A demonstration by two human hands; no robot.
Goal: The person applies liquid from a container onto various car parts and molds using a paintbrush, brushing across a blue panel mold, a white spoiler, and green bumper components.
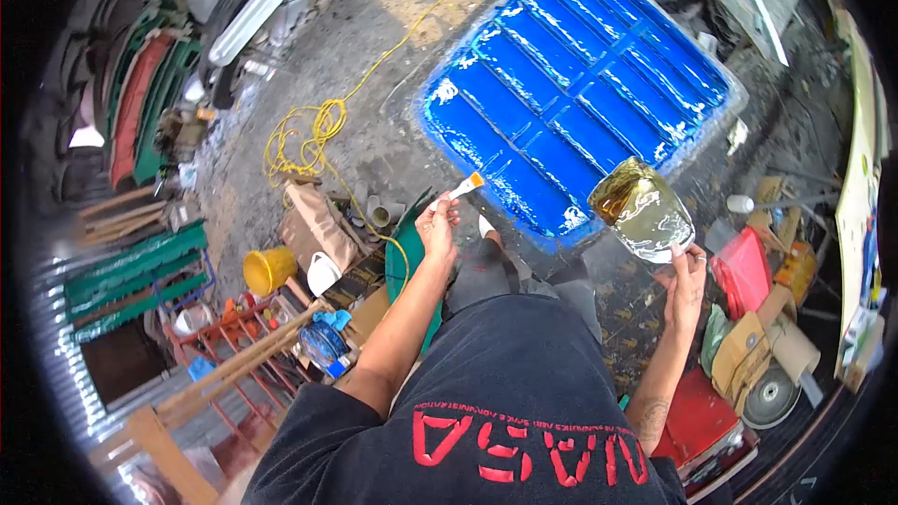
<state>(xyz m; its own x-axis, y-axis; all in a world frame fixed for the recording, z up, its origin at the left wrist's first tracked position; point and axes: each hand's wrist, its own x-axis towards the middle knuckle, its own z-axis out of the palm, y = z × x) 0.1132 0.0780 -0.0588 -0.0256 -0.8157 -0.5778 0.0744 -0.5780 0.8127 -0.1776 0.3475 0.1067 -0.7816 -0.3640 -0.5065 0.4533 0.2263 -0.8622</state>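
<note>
My left hand [438, 224] is closed around the handle of a paintbrush [465, 187] with orange-yellow bristles. The bristle end points toward the near left edge of a large, glossy blue ribbed panel [561, 93]. In my right hand [686, 271] is a clear plastic container [643, 210], tilted, with a yellowish see-through liquid inside. My fingers grip it at its lower right edge. The container overlaps the panel's near right corner in view. Wet-looking shine covers the panel's ribs and recesses.
A yellow cord [323, 126] lies coiled on the stained floor left of the panel. Nearer on the left stand a yellow bucket [268, 270] and a red metal frame [234, 355]. To my right are a red plastic piece [742, 271], cardboard [742, 355] and a round disc [773, 395].
</note>
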